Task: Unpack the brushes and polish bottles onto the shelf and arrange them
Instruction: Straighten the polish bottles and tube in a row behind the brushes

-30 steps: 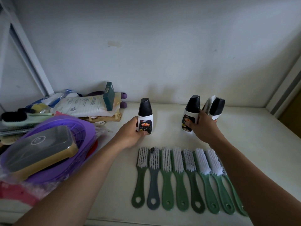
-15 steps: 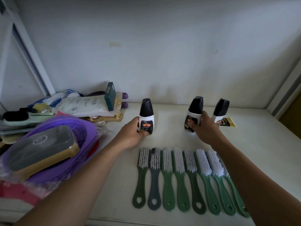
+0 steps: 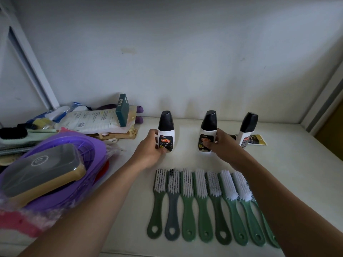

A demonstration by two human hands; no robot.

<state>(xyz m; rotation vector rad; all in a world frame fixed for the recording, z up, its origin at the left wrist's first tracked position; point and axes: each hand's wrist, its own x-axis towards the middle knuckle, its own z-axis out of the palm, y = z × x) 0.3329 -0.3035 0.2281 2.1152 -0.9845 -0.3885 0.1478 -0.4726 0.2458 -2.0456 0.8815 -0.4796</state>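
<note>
Left hand (image 3: 150,151): fingers curled round the lower body of the leftmost polish bottle (image 3: 166,132), thumb across the front label. The bottle is upright, white with a black cap, its base on the white shelf (image 3: 287,173).

Right hand (image 3: 222,145): gripping the middle polish bottle (image 3: 207,130) from its right side, fingertips on the label. Base is at the shelf surface.

Third polish bottle (image 3: 247,128): stands free, just right of the right hand, partly hidden by it. A yellow-and-black leaflet (image 3: 259,140) lies flat beside its base.

The three bottles form a line near the back wall, apart from one another.

Row of brushes (image 3: 200,182): in front of the bottles, lying side by side, white bristles toward the wall, handles toward the shelf edge. Handles are green, except the second from the left, which is grey. The right forearm covers the rightmost ones.

Left of the shelf: a purple basket (image 3: 89,151) holding a boxed tan brush (image 3: 42,169). Behind it lie a white printed packet (image 3: 89,121) and a dark green box (image 3: 122,109) on end.
</note>
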